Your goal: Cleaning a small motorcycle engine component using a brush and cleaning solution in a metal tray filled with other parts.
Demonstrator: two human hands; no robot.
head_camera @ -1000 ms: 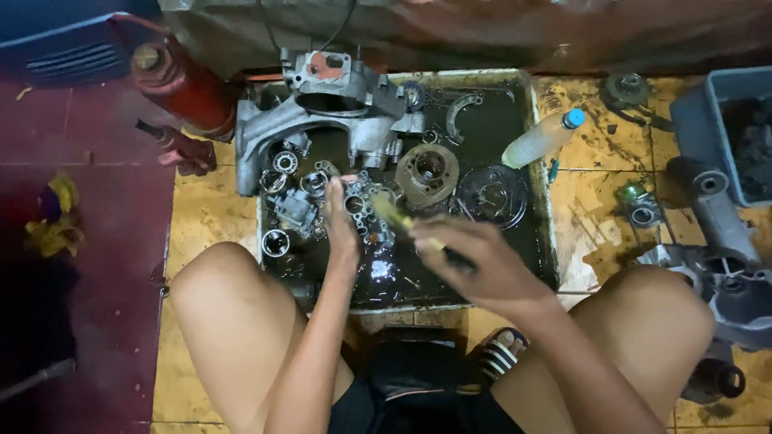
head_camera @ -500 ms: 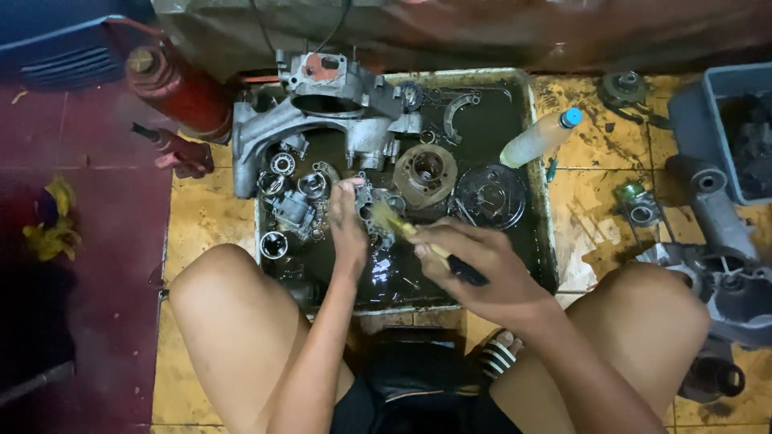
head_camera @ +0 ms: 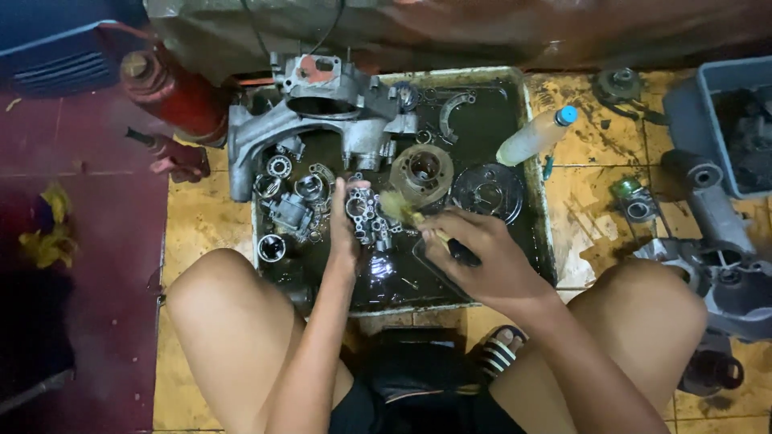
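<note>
My left hand [head_camera: 344, 229] grips a small grey metal engine part [head_camera: 368, 217] with several round holes, held over the oily metal tray [head_camera: 527, 145]. A paintbrush [head_camera: 406, 214] with pale bristles and a dark handle is in my right hand [head_camera: 478, 257]; its bristles touch the right side of that part. Around it in the dark liquid lie a round cylinder piece [head_camera: 425, 170], a dark round cover plate [head_camera: 486, 191] and several bearings [head_camera: 279, 166].
A large aluminium engine casing [head_camera: 318, 108] leans on the tray's far left. A plastic bottle with a blue cap [head_camera: 537, 137] rests on the tray's right rim. A red cylinder [head_camera: 173, 92] stands left; a grey bin [head_camera: 712, 120] and more castings [head_camera: 716, 265] sit right. My bare knees flank the tray.
The brush has swept from the part's near side up to its right edge, and my right hand moved slightly away from me. My left hand turned the part a little.
</note>
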